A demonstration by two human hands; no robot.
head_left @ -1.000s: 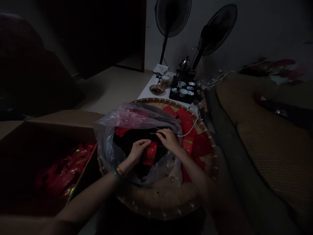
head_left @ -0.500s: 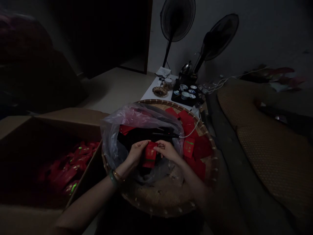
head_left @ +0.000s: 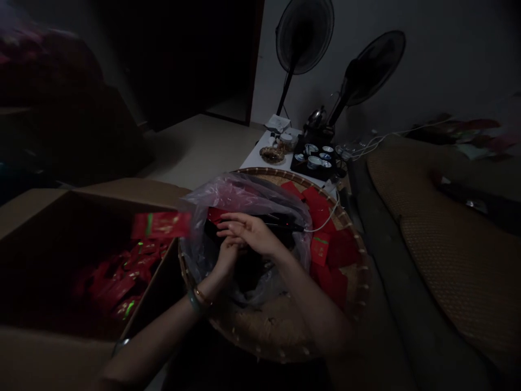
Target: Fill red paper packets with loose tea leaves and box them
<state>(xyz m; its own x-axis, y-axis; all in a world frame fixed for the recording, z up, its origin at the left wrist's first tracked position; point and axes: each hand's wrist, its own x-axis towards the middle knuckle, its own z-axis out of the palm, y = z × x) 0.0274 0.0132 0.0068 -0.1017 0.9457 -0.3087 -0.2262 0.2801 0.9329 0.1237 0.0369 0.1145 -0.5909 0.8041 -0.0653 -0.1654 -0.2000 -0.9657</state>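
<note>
A red envelope with a green band and gold print is in mid-air, blurred, over the right side of the cardboard box and apart from both hands. My right hand is open, palm down and fingers stretched left, above a clear plastic bag. Just beneath it, my left hand has its fingers curled; its fingertips are partly covered, so anything in them cannot be made out. Beyond my right hand, a slim dark tool with a small red light and a white cord lies on black material in the bag.
The bag rests in a round woven tray, with several red envelopes on its right. At left, an open cardboard box holds many red packets. Behind stand a tea tray with cups and two fans. A woven-covered seat lies right.
The right hand set the dark tool down and took hold of the envelope beside the left hand. The envelope has since left the hands and moved left over the box; the right hand has opened.
</note>
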